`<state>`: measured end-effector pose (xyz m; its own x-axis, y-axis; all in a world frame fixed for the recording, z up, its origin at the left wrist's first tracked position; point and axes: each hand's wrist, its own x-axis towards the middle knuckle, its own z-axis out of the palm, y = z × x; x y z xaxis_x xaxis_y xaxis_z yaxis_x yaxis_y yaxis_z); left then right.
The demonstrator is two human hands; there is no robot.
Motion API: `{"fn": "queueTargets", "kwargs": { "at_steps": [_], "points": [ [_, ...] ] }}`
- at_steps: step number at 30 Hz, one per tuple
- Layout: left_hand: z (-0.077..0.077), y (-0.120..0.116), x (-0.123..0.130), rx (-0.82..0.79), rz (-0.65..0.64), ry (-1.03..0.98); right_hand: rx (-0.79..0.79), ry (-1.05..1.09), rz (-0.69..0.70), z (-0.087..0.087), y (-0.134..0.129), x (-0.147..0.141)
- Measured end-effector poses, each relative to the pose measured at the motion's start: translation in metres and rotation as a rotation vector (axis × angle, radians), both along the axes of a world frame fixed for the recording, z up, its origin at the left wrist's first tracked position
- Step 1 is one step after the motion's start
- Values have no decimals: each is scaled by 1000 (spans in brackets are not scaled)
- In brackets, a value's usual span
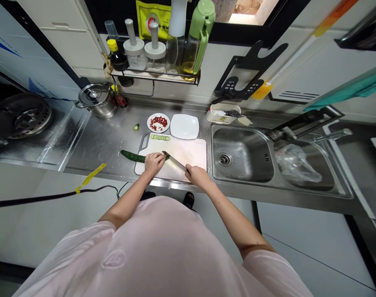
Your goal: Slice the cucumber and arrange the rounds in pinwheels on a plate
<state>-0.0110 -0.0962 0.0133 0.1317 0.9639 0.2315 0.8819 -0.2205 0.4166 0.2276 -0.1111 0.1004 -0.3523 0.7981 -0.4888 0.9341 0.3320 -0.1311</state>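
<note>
A dark green cucumber (132, 156) lies across the left part of a white cutting board (190, 147), its uncut end reaching past the board's edge. Wrapped over its right part is my left hand (154, 162), fingers closed on it. My right hand (197, 175) grips the handle of a kitchen knife (176, 161), whose blade slants across the board with its tip by the cucumber's cut end. Along the board's far edge runs a row of pale cucumber slices (160, 137). A cucumber end piece (136, 128) sits on the counter behind the board.
Behind the board stand a plate of chopped red pieces (158, 122) and a white square plate (184, 126). To the right is a steel sink (242, 154); a plastic bag (297, 163) lies in the second basin. A lidded pot (96, 100) stands back left, below a shelf of bottles.
</note>
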Motion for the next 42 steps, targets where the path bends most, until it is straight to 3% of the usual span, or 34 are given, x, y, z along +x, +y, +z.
{"fn": "queueTargets", "kwargs": {
  "at_steps": [17, 42],
  "points": [
    [-1, 1, -1, -3, -9, 16, 5, 18, 32, -3, 4, -4],
    [-5, 2, -1, 57, -18, 52, 32, 54, 56, -2, 25, -39]
  ]
}}
